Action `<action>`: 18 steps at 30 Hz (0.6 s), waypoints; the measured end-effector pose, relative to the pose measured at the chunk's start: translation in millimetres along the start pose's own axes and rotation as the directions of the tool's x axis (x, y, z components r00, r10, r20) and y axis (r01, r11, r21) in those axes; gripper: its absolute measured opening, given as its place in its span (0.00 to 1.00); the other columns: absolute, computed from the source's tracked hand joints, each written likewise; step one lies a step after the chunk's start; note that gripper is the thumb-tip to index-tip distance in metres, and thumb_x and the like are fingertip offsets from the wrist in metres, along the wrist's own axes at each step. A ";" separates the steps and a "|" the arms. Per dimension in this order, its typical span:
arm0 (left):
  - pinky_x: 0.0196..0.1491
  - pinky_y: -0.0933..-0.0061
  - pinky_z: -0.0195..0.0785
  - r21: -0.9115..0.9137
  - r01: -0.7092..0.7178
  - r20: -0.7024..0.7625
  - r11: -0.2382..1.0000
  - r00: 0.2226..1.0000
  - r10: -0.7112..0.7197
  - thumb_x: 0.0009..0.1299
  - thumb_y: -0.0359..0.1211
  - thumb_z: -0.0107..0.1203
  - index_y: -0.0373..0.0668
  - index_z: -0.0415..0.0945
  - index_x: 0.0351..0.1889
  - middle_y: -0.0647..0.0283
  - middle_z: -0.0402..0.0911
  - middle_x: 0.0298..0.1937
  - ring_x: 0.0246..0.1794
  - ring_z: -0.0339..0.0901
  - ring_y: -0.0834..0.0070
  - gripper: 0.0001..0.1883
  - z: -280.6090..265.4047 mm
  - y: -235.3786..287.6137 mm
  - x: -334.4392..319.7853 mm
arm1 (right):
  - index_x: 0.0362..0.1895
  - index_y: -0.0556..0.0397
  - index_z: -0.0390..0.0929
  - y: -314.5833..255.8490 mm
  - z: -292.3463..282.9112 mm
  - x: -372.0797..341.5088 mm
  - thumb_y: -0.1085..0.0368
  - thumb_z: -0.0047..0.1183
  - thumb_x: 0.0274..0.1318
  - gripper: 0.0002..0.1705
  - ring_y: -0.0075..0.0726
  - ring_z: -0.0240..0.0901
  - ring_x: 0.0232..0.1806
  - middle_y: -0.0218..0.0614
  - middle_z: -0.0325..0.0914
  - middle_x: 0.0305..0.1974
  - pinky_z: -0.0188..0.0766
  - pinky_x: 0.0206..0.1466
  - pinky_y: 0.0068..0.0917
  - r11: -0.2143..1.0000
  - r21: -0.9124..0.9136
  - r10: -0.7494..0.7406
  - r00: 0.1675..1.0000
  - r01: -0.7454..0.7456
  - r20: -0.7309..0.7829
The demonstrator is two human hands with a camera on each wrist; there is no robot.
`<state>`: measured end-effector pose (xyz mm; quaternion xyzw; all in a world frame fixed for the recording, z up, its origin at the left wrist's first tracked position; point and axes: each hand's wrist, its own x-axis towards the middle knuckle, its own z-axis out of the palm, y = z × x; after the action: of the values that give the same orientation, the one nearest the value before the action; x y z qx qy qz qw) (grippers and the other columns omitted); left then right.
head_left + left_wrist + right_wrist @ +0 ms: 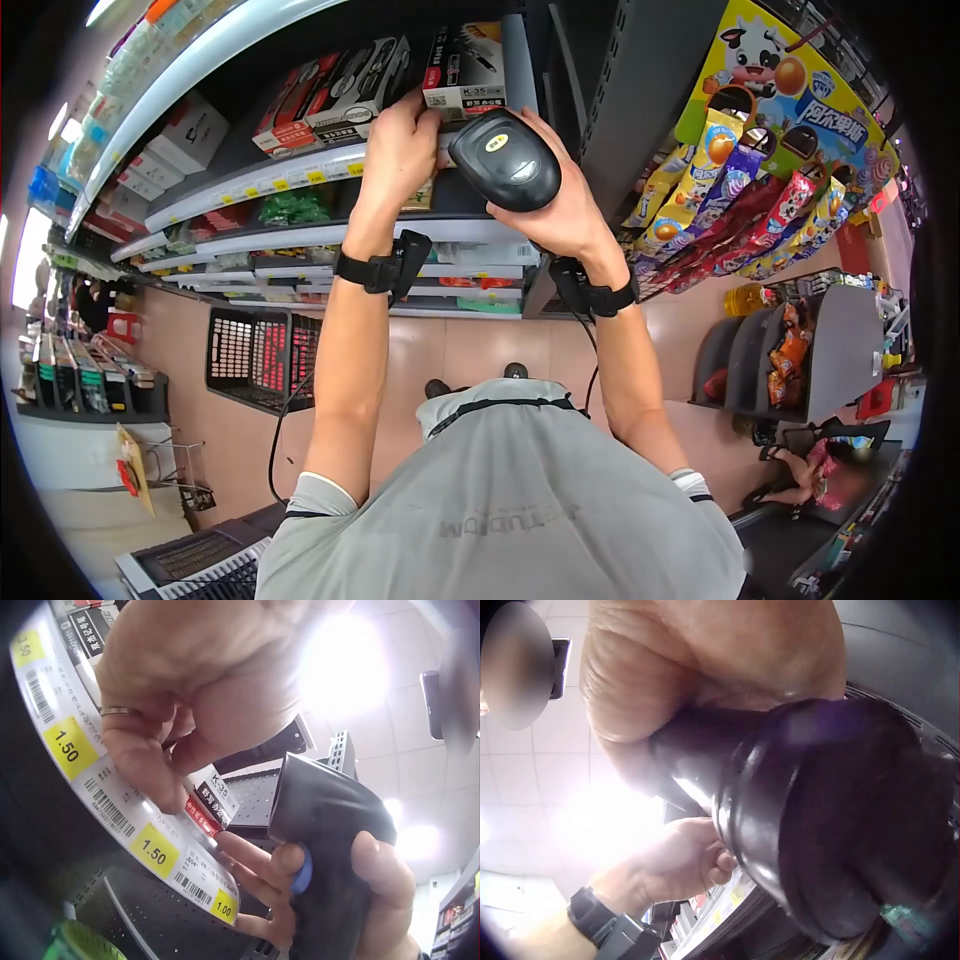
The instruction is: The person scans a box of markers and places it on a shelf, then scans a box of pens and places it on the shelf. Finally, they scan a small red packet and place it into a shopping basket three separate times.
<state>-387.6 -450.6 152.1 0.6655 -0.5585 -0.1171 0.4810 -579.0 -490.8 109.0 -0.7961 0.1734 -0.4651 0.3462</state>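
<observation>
In the head view a black barcode scanner (pixel 505 160) is gripped by the right hand (pixel 570 205), its head just in front of a white-and-black K-35 box (pixel 466 95) on the shelf. The left hand (pixel 400 155) has its curled fingers at the near left corner of that box. The left wrist view shows the left thumb and fingers (pixel 176 761) pinched together at the K-35 box (pixel 214 796), above the price strip (pixel 112 802); the exact contact is partly hidden. Right fingers wrap the handle of the scanner (pixel 330 810), by a blue trigger (pixel 302 870).
More boxes (pixel 335 95) stand left of the K-35 box. Snack bags (pixel 715 190) hang to the right of a dark shelf upright (pixel 640 90). Behind, on the floor, sits a black basket (pixel 262 355). A person (pixel 825 470) is at the lower right.
</observation>
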 end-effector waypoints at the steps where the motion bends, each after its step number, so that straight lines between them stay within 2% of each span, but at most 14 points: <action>1: 0.27 0.64 0.72 -0.002 0.002 -0.002 1.000 1.000 -0.002 0.68 0.31 0.44 0.33 0.75 0.45 0.50 0.79 0.22 0.21 0.80 0.63 0.14 0.7 -1.6 0.3 | 0.63 0.54 0.66 0.7 -0.1 -0.1 0.62 0.70 0.31 0.48 0.60 0.49 0.72 0.47 0.65 0.64 0.49 0.73 0.46 1.000 -0.001 0.000 1.000 0.000 0.004; 3: 0.35 0.62 0.73 0.183 -0.104 -0.072 0.978 0.990 0.119 0.67 0.31 0.46 0.34 0.75 0.46 0.47 0.81 0.26 0.27 0.82 0.57 0.14 3.2 -8.1 2.9 | 0.63 0.54 0.66 3.1 0.0 -0.8 0.61 0.70 0.30 0.49 0.61 0.49 0.72 0.47 0.64 0.65 0.49 0.73 0.46 0.998 -0.047 -0.037 0.999 0.038 0.018; 4: 0.35 0.62 0.73 0.180 -0.104 -0.074 0.978 0.990 0.119 0.67 0.31 0.46 0.34 0.75 0.46 0.47 0.81 0.26 0.27 0.82 0.57 0.14 4.7 -11.0 3.2 | 0.63 0.54 0.66 2.9 -0.1 -1.6 0.61 0.70 0.30 0.49 0.61 0.49 0.72 0.47 0.64 0.65 0.49 0.73 0.46 0.998 -0.050 -0.038 0.999 0.039 0.021; 6: 0.41 0.62 0.72 0.066 0.014 -0.051 0.998 0.999 -0.010 0.65 0.31 0.48 0.35 0.75 0.49 0.46 0.82 0.33 0.34 0.82 0.53 0.16 7.2 -13.7 2.5 | 0.64 0.55 0.64 1.9 -0.3 -2.2 0.62 0.70 0.31 0.50 0.59 0.48 0.73 0.47 0.64 0.65 0.50 0.73 0.44 0.999 -0.041 -0.007 1.000 0.007 0.020; 7: 0.41 0.62 0.72 0.061 0.016 -0.061 0.998 0.998 -0.012 0.65 0.31 0.48 0.35 0.75 0.49 0.46 0.82 0.33 0.34 0.82 0.53 0.16 8.3 -13.2 -0.5 | 0.64 0.55 0.64 1.9 -0.6 -3.5 0.62 0.70 0.31 0.50 0.59 0.48 0.73 0.47 0.64 0.65 0.50 0.73 0.44 0.999 -0.044 -0.012 0.999 0.014 0.029; 10: 0.43 0.65 0.72 -0.044 -0.127 -0.174 0.991 0.978 0.117 0.63 0.31 0.51 0.33 0.72 0.54 0.45 0.82 0.42 0.36 0.82 0.55 0.21 12.3 -15.2 -14.0 | 0.66 0.58 0.61 -3.4 -2.8 -13.0 0.66 0.71 0.29 0.53 0.52 0.50 0.73 0.48 0.61 0.67 0.52 0.73 0.39 1.000 -0.012 -0.001 1.000 0.001 0.001; 11: 0.33 0.76 0.72 0.107 -0.156 -0.256 0.982 0.950 0.179 0.64 0.28 0.52 0.30 0.70 0.58 0.49 0.83 0.43 0.27 0.80 0.73 0.23 14.0 -18.9 -23.0 | 0.67 0.58 0.60 -6.3 -3.3 -18.9 0.68 0.70 0.28 0.54 0.51 0.51 0.73 0.49 0.60 0.68 0.52 0.72 0.38 0.992 0.107 0.069 0.997 -0.070 0.015; 13: 0.35 0.76 0.72 0.025 -0.107 -0.304 0.994 0.946 0.110 0.62 0.25 0.52 0.31 0.68 0.60 0.49 0.83 0.44 0.28 0.79 0.76 0.25 13.2 -14.8 -50.4 | 0.69 0.62 0.56 -15.7 -6.7 -31.0 0.74 0.62 0.34 0.51 0.34 0.56 0.70 0.43 0.59 0.69 0.51 0.71 0.30 0.993 0.097 0.063 0.994 -0.071 0.089; 14: 0.35 0.76 0.72 0.067 -0.174 -0.351 0.983 0.918 0.186 0.61 0.23 0.52 0.33 0.68 0.60 0.50 0.81 0.48 0.30 0.79 0.77 0.26 12.6 -18.9 -65.5 | 0.69 0.62 0.56 -11.6 -4.8 -40.2 0.74 0.61 0.34 0.51 0.34 0.58 0.68 0.43 0.59 0.69 0.51 0.70 0.29 0.990 0.123 0.056 0.993 -0.069 0.105; 15: 0.36 0.74 0.73 0.148 -0.288 -0.392 0.946 0.861 0.323 0.61 0.21 0.52 0.35 0.70 0.59 0.52 0.80 0.50 0.35 0.80 0.72 0.25 9.8 -24.7 -81.7 | 0.70 0.61 0.55 -10.0 -4.9 -48.9 0.73 0.62 0.34 0.52 0.33 0.61 0.66 0.42 0.59 0.69 0.53 0.69 0.28 0.981 0.165 0.073 0.984 -0.100 0.164; 17: 0.37 0.71 0.74 0.315 -0.330 -0.311 0.890 0.850 0.425 0.61 0.21 0.52 0.36 0.71 0.57 0.51 0.79 0.51 0.38 0.80 0.65 0.23 -1.8 -48.8 -120.5 | 0.70 0.61 0.54 -12.2 -1.1 -67.3 0.73 0.62 0.34 0.53 0.33 0.63 0.65 0.42 0.59 0.69 0.56 0.68 0.28 0.967 0.147 0.169 0.957 -0.208 0.237; 18: 0.40 0.66 0.74 0.253 -0.183 -0.222 0.950 0.945 0.241 0.62 0.22 0.51 0.36 0.72 0.56 0.51 0.79 0.50 0.42 0.79 0.59 0.22 -6.5 -58.8 -147.1 | 0.70 0.61 0.54 -8.3 1.8 -76.1 0.74 0.61 0.34 0.53 0.33 0.63 0.65 0.42 0.59 0.69 0.57 0.67 0.28 0.966 0.159 0.153 0.948 -0.203 0.279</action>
<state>-397.3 -326.5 53.9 0.6616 -0.5719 0.0857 0.4774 -616.5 -438.8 67.1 -0.7963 0.1527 -0.3354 0.4796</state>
